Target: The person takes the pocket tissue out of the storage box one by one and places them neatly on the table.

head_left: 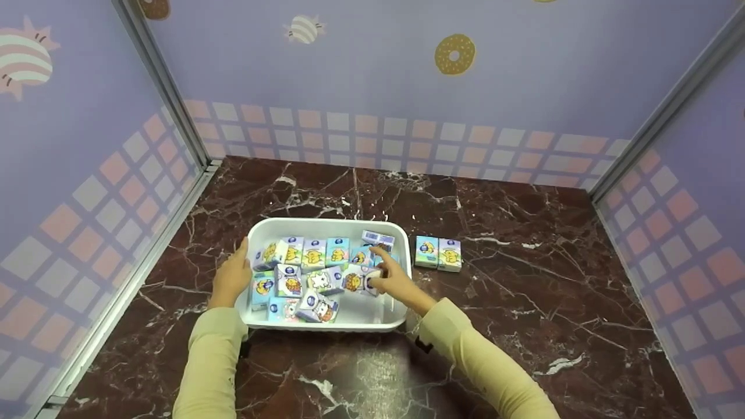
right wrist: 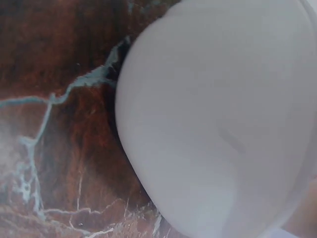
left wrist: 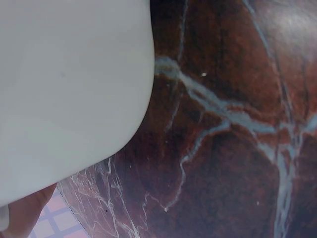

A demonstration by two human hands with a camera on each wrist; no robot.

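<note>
A white tray holds several small printed packs, some flat and some tilted on others. My left hand rests along the outside of the tray's left wall, its fingers reaching toward the rim. Over the right half of the tray, my right hand pinches a lilac pack with an orange cartoon figure by its right end. A light-blue pack and a tilted white-and-purple pack lie among the others. In both wrist views the tray wall hides most of the hand.
Two packs, one blue and one yellow-purple, stand side by side just right of the tray. Beneath everything is a dark red marbled tabletop. Purple patterned panels enclose it at the back and both sides.
</note>
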